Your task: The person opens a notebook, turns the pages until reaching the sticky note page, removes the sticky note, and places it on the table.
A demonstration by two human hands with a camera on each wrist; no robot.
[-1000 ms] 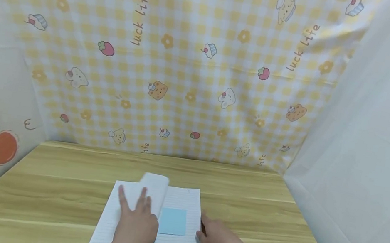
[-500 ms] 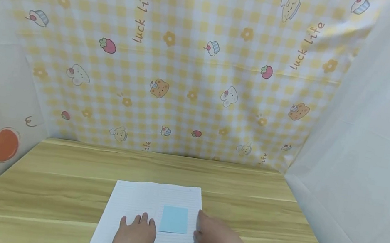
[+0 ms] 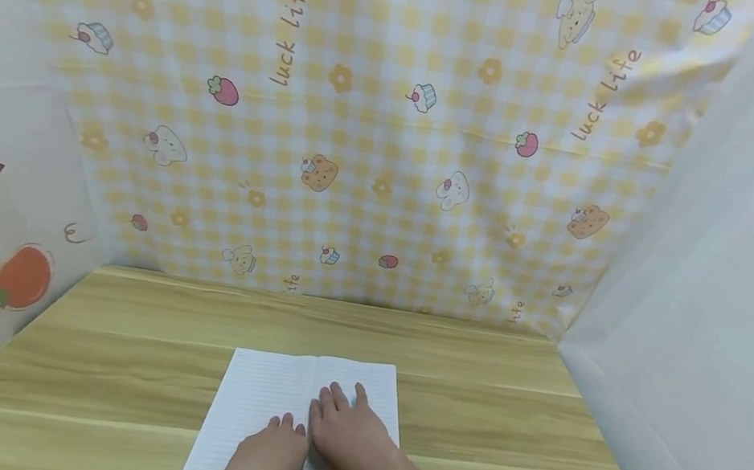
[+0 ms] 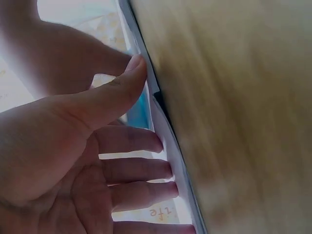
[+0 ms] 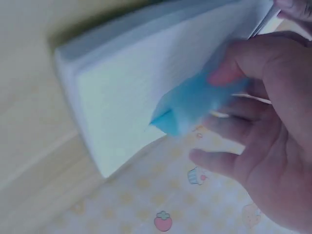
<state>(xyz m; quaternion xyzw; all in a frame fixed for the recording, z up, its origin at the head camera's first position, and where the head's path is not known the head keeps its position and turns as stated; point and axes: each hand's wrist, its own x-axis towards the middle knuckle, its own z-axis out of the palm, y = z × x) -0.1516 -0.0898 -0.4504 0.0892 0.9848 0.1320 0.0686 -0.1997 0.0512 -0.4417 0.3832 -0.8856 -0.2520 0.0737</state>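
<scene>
An open lined notebook lies on the wooden table. My left hand rests on its near middle part, fingers fairly straight across the left page, with the thumb at the near edge by the fold. In the left wrist view, the left thumb lies along the notebook's edge. My right hand is over the right page, beside the fold. It pinches a light-blue sticky note, which looks bent and raised from the page, one corner folded. In the head view the right hand hides most of the note.
A yellow checked curtain with cartoon prints hangs behind the wooden table. White sheets stand at the left and right sides.
The lifted page has come down flat on the left, and the left hand has drawn nearer. My right hand has moved left from the notebook's right edge onto the blue sticky note.
</scene>
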